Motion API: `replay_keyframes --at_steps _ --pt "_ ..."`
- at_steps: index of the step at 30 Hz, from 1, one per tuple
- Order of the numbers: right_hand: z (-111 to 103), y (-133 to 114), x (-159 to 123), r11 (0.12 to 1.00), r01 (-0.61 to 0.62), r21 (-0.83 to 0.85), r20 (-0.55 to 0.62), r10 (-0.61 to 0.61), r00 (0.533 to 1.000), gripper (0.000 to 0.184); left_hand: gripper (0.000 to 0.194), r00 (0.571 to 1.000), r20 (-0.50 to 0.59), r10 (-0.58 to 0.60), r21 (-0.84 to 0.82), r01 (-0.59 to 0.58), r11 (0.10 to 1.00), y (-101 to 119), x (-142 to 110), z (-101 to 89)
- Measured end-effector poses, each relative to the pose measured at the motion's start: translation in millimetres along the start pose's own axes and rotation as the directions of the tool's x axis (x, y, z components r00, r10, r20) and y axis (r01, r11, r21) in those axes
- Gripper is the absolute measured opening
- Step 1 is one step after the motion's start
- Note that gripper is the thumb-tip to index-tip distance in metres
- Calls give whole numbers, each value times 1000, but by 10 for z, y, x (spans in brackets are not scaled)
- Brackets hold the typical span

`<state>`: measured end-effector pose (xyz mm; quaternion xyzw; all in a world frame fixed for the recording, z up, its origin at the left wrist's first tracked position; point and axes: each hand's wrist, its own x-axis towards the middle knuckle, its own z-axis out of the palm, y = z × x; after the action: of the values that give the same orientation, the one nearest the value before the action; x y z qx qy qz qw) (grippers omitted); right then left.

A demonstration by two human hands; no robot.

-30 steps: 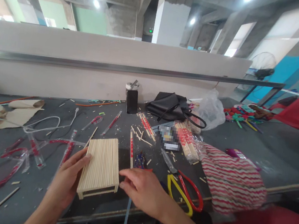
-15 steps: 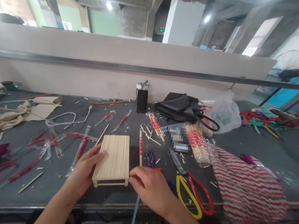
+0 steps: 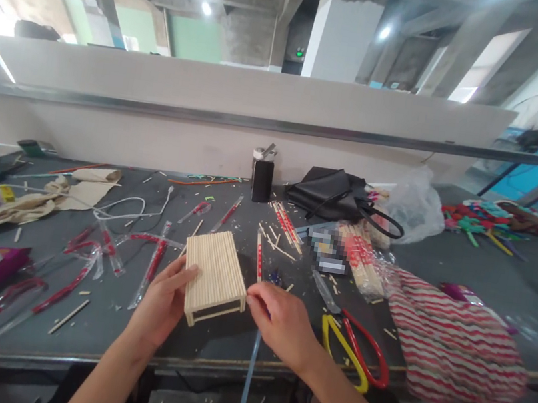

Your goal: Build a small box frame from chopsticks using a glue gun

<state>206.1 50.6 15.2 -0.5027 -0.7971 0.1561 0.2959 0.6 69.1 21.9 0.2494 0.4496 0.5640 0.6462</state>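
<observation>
A small table-like frame (image 3: pixel 215 271) of pale round wooden sticks, with a slatted top and short legs, is held tilted above the bench. My left hand (image 3: pixel 164 297) grips its left side, thumb on top and fingers underneath. At the near right corner, my right hand (image 3: pixel 276 317) pinches the leg between thumb and fingertips. Just beyond my right hand lies a dark blue tool (image 3: pixel 276 277), mostly hidden. A translucent bluish rod (image 3: pixel 247 387) extends below that hand past the bench edge; its upper end is covered.
Scissors (image 3: pixel 353 349) with red and yellow handles lie right of my right hand. Red-wrapped sticks (image 3: pixel 286 224) and offcuts are scattered behind. Plastic wrappers (image 3: pixel 153 265) litter the left. A black bag (image 3: pixel 331 194), a black container (image 3: pixel 262 180) and striped cloth (image 3: pixel 454 344) also occupy the bench (image 3: pixel 124 358).
The stick frame has been lifted slightly and turned, its near right corner swinging up and away. Both hands moved with it, still holding on. The camera view shifted a little.
</observation>
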Motion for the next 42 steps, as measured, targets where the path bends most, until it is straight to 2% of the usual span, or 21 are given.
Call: replay_keyframes --at_steps 5,10,16,23,33,42 --pt "5 64 19 996 -94 3 -95 94 991 13 28 1000 16 23 -75 -21 997 -36 -7 15" --pt "-64 115 33 988 -157 14 -80 157 984 13 22 999 15 48 -129 -46 991 -94 -27 38" --pt "-60 136 14 986 -162 -27 -37 161 986 13 25 999 23 -38 -98 40 994 -117 -32 59" --pt "-61 114 7 984 -176 -37 -16 175 984 13 28 990 -24 -139 -162 134 978 -118 2 106" --pt "-126 218 13 984 -177 35 -83 179 980 15 29 990 -89 -108 -259 82 962 -173 -13 166" --pt "-85 195 77 985 -172 27 -70 173 982 13 32 994 -68 -85 -280 63 958 -267 -30 206"
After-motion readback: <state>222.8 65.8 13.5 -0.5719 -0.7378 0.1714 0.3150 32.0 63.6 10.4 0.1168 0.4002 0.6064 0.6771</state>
